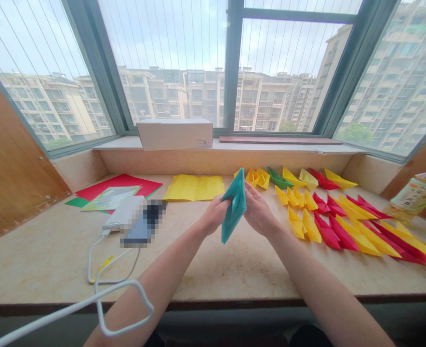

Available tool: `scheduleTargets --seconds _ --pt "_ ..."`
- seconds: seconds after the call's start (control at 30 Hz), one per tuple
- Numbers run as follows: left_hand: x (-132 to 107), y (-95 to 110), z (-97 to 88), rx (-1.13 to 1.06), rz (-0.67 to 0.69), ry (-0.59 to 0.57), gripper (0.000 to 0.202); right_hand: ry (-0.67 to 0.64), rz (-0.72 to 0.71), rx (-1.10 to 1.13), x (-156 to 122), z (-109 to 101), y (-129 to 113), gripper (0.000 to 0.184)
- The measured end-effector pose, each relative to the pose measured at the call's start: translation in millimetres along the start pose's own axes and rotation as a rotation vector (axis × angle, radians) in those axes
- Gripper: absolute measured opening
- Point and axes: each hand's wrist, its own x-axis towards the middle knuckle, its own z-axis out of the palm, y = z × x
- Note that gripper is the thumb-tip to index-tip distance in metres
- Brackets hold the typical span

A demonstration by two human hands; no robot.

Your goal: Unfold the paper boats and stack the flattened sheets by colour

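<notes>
A folded piece of teal paper (234, 207) is held up over the middle of the counter, tilted, with a pointed top and bottom. My left hand (215, 212) grips its left side, the thumb on the near face and the other fingers hidden by the paper. Against its right side lies my right hand (258, 209), fingers stretched along the back of the paper and partly hidden. Just behind, to the left, a sheet of yellow paper (194, 187) with crease lines lies flat.
Rows of folded paper boats (328, 231) in yellow, red and green cover the right side, beside a bottle (419, 193). On the left lie red sheets (119, 185), a white power bank (122, 212), a phone (142, 229) and a white cable (90, 260). A white box (175, 135) sits on the sill.
</notes>
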Motion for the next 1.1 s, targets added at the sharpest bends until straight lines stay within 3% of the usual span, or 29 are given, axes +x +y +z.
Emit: scheduleTargets --seconds 0.17,0.27,0.43,0.6,0.77,0.87,1.0,1.1 --pt "3.3 -4.3 -3.0 -0.007 0.009 0.023 0.023 -0.118 0.016 -0.187 -2.6 -3.6 -1.1 0.043" --pt "5.0 -7.0 -3.3 0.026 0.056 0.041 0.024 -0.14 -0.085 -0.379 -2.9 -2.6 -1.0 0.046" --pt "8.0 -10.6 -5.7 0.253 0.186 0.089 0.022 0.011 -0.293 -0.849 0.2 -5.2 8.7 0.031" --pt "10.9 -18.1 -4.9 0.492 0.322 0.082 0.02 0.096 -0.24 -1.043 1.2 -13.7 15.7 0.021" --pt "12.6 -23.5 -4.9 0.452 0.237 0.075 0.022 0.207 -0.222 -1.193 -0.3 -11.3 13.2 0.026" --pt "16.0 -23.2 -13.0 0.324 0.134 0.159 0.019 0.195 -0.254 -1.075 -1.3 -8.4 12.3 0.043" --pt "22.3 -24.4 -28.6 0.042 -0.035 0.374 0.02 0.057 -0.317 -1.001 -5.6 -7.8 13.1 0.058" --pt "25.9 -28.0 -37.4 -0.124 -0.148 0.445 0.024 -0.197 -0.366 -1.172 -11.5 -5.5 14.0 0.061"
